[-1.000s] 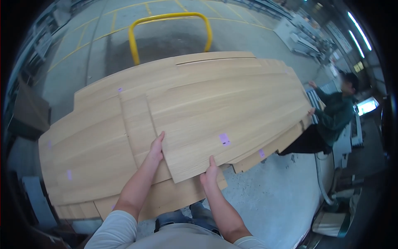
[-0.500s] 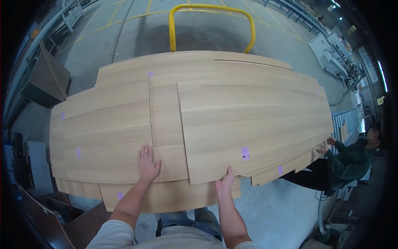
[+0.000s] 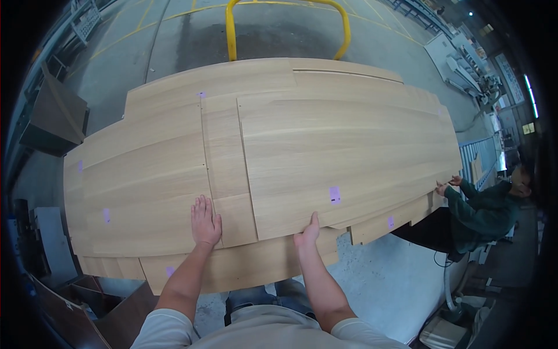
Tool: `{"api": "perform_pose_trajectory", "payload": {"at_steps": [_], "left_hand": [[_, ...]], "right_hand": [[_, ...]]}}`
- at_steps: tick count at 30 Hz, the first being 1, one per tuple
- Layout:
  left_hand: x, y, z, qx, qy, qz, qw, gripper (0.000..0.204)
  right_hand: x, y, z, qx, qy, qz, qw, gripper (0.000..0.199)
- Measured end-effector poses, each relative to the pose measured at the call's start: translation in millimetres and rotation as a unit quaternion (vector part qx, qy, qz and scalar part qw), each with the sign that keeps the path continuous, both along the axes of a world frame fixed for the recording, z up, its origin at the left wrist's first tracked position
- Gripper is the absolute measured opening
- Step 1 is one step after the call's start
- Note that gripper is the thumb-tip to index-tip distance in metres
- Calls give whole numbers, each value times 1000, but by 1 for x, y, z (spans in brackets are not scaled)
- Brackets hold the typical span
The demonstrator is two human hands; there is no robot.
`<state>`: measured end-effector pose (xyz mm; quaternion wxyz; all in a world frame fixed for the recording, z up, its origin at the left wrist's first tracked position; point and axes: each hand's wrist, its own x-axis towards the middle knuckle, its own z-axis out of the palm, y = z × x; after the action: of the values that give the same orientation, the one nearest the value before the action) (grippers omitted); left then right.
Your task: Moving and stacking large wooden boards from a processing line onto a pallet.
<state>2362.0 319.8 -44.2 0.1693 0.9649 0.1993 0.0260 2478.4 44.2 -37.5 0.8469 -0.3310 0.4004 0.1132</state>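
A stack of light wood-grain panels spreads out before me, the boards overlapping at uneven edges. My left hand [image 3: 206, 222] lies flat, fingers stretched, on the left panel [image 3: 145, 186], beside its right edge. At the near edge of the large right panel [image 3: 349, 145], my right hand [image 3: 307, 231] grips with the thumb on top; its other fingers are hidden underneath. A narrower panel [image 3: 224, 168] shows between these two. Lower boards [image 3: 250, 264] stick out toward me. Small purple labels [image 3: 335, 195] are stuck on several panels.
A co-worker in a dark green top [image 3: 482, 212] stands at the right end, both hands by the large panel's edge. Beyond the stack rises a yellow tube rail [image 3: 231, 35]. Open brown boxes [image 3: 116, 311] sit at lower left, a grey bin [image 3: 55, 116] at far left.
The large right panel has moved slightly away from me with my right hand at its edge. My left hand remains flat on the left panel. The whole view has shifted a little.
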Motion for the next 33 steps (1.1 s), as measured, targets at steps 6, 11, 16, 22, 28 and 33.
{"api": "perform_pose_trajectory", "payload": {"at_steps": [6, 11, 16, 22, 28, 33], "left_hand": [[0, 1, 2, 11, 10, -2, 1000, 62], [1, -1, 3, 13, -4, -13, 1000, 62], [-1, 3, -2, 2, -10, -14, 1000, 59], [-10, 11, -5, -67, -85, -19, 994, 58], [-12, 11, -1, -127, -131, -10, 983, 58], [-12, 14, -1, -128, -127, -13, 983, 59]], "right_hand": [[0, 3, 2, -18, 10, -11, 1000, 50], [-7, -3, 2, -53, 25, -33, 998, 51], [-14, 10, -6, -44, 32, 0, 999, 51], [-28, 33, -8, 15, 10, 33, 999, 51], [-32, 54, -1, -7, 19, 18, 1000, 54], [-34, 77, 4, 8, 22, 28, 999, 54]]}}
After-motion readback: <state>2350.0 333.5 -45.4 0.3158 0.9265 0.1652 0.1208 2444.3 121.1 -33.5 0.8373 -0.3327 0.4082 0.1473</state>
